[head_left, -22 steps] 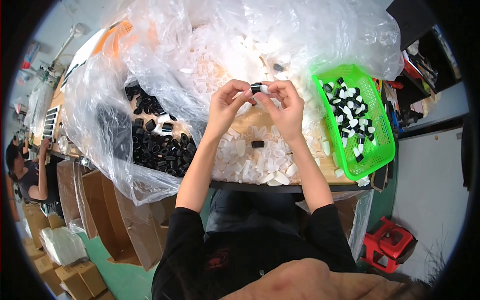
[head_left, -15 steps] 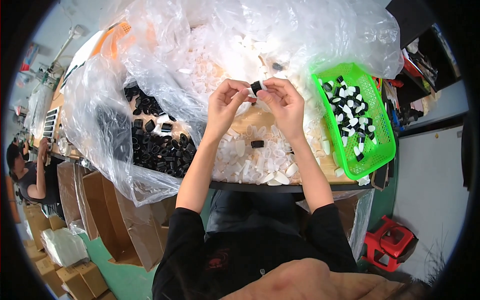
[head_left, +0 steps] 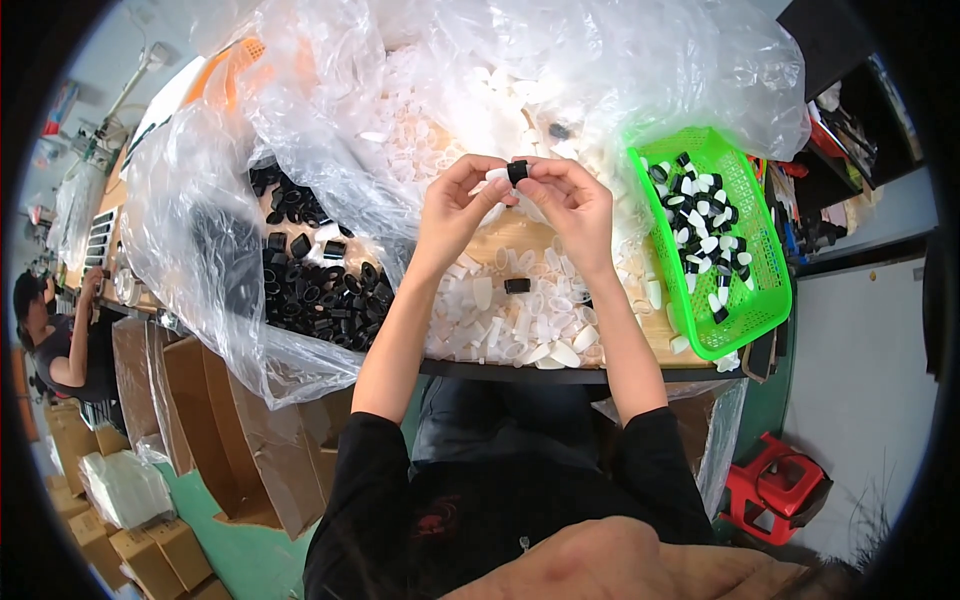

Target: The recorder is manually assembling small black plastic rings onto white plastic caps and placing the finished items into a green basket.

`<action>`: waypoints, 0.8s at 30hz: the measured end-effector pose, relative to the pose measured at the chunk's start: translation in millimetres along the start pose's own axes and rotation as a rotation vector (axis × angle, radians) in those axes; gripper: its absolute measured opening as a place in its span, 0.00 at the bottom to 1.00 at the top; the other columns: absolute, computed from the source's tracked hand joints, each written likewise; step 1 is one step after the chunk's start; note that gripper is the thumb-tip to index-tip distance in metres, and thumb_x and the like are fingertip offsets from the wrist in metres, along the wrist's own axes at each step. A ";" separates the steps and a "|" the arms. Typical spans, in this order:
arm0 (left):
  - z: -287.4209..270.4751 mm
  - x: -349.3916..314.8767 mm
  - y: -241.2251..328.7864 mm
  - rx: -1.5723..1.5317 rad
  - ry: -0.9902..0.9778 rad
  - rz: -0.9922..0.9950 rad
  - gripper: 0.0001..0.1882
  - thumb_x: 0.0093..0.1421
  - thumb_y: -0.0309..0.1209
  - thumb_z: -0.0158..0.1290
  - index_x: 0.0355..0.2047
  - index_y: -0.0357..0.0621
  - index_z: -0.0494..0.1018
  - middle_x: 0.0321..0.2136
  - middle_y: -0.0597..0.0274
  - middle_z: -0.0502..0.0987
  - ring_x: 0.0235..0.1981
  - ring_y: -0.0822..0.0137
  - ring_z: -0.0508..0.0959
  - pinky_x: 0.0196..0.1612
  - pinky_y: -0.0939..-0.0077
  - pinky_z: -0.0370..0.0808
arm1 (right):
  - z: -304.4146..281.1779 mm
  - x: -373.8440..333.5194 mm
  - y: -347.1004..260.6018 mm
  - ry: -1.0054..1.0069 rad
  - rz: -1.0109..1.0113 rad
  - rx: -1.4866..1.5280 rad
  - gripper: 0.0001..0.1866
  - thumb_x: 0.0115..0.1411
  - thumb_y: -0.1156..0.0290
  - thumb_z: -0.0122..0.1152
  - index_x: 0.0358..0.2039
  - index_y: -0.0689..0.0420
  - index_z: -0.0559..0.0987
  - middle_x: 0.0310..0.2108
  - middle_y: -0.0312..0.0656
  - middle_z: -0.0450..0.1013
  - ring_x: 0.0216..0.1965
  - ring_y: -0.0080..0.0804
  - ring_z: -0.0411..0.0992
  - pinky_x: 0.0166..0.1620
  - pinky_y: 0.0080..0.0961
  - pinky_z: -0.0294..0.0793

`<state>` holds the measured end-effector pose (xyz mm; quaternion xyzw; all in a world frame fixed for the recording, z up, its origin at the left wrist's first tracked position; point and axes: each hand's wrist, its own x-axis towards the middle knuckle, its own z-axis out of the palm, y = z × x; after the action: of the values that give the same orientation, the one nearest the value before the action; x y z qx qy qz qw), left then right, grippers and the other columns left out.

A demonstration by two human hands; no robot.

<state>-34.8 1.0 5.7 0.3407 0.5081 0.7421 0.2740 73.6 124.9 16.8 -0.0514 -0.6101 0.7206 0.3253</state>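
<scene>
Plastic film (head_left: 680, 60) is heaped in clear, crumpled folds along the back of the table (head_left: 505, 240), and at the left a pile of black rings (head_left: 325, 305) is partly covered by it. In the middle, a small black-and-white piece (head_left: 517, 173) is held up over a bare strip of wood. Its white end is pinched between the thumb and fingers of the left hand (head_left: 458, 205), and its black band is pinched likewise by the right hand (head_left: 577, 210); part of the piece is hidden by the fingertips.

Nearer the front edge, pale pieces (head_left: 510, 335) are strewn thickly, with a single black ring (head_left: 517, 286) left lying among them; some of this spread is blocked from sight by the forearms. Farther back, a dark piece (head_left: 558, 131) is surrounded by more pale ones. To the right, black-and-white pieces (head_left: 705, 225) are gathered in a green basket (head_left: 775, 275). An orange basket (head_left: 232, 68) is partly veiled by the film at the far left. Below the table, an open cardboard box (head_left: 215, 430) can be seen on the left, and a red stool (head_left: 785, 480) on the right. Beyond the left end, a co-worker (head_left: 75, 345) is seen with an arm raised to a bench.
</scene>
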 end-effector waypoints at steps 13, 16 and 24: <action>3.5 -0.9 -4.9 -0.052 0.071 0.090 0.05 0.64 0.23 0.51 0.30 0.35 0.72 0.40 0.52 0.77 0.41 0.67 0.78 0.49 0.67 0.79 | -4.8 2.5 4.2 0.052 0.135 0.038 0.13 0.60 0.73 0.64 0.42 0.68 0.79 0.39 0.41 0.78 0.41 0.22 0.75 0.47 0.18 0.74; 1.9 -2.4 -3.5 -0.114 0.091 0.078 0.06 0.65 0.25 0.51 0.32 0.34 0.73 0.40 0.53 0.77 0.40 0.68 0.78 0.49 0.67 0.79 | -3.9 2.4 2.8 0.058 0.162 0.044 0.12 0.61 0.74 0.62 0.43 0.67 0.79 0.38 0.41 0.78 0.37 0.24 0.76 0.47 0.21 0.74; 2.9 -1.9 -10.6 0.103 0.036 0.067 0.08 0.65 0.28 0.52 0.36 0.33 0.74 0.34 0.61 0.75 0.36 0.71 0.76 0.42 0.75 0.75 | -6.0 3.1 2.2 -0.004 0.259 0.047 0.11 0.61 0.72 0.62 0.41 0.66 0.80 0.38 0.40 0.78 0.38 0.24 0.75 0.47 0.21 0.74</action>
<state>-30.7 4.7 -4.0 0.3578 0.5386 0.7298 0.2220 73.1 131.5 14.3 -0.1207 -0.5821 0.7707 0.2293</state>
